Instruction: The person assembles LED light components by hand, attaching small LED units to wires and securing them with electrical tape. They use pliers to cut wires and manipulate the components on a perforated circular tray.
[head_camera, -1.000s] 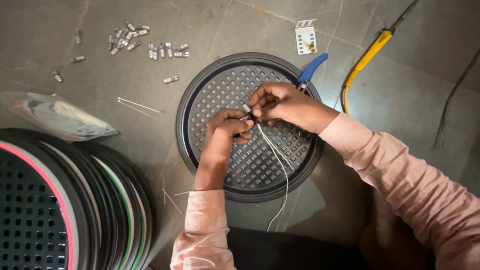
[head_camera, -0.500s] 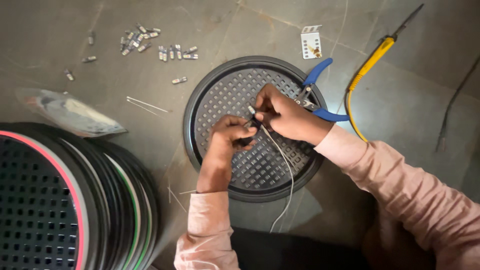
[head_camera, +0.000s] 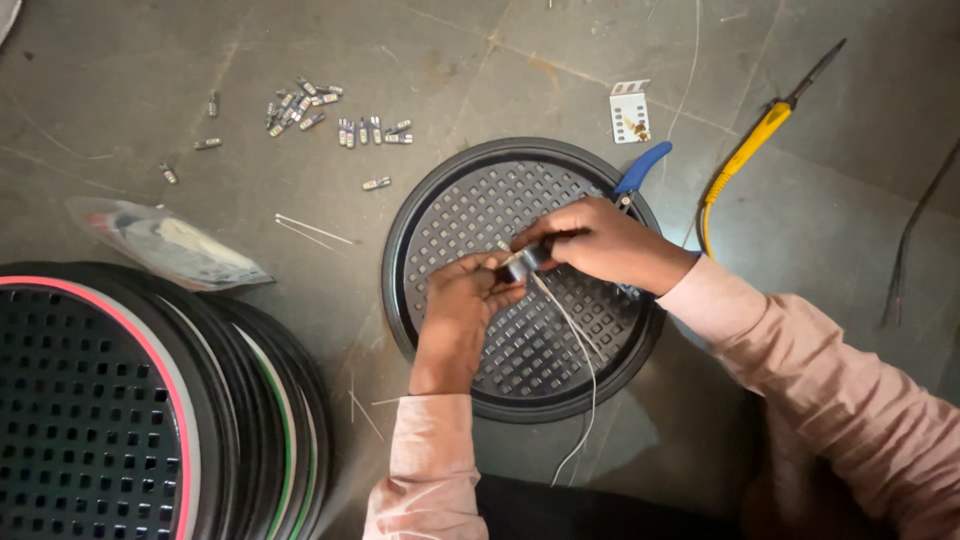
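Stack of round grilles lying nearest, lower left. Left hand and right hand meeting over black round grille, both pinching small dark part with white wires trailing down. Hands sitting slightly lower on grille than a second ago, blue-handled pliers now showing more; grip unchanged, fitting work continuing. Farther: plastic bag, scattered small connectors, yellow-handled tool.

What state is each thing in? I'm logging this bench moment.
left hand: pinching a small dark part
right hand: gripping the same part
white wires: hanging loose from the part
round grille: flat on the floor
blue-handled pliers: lying unused
grille stack: stacked, leaning
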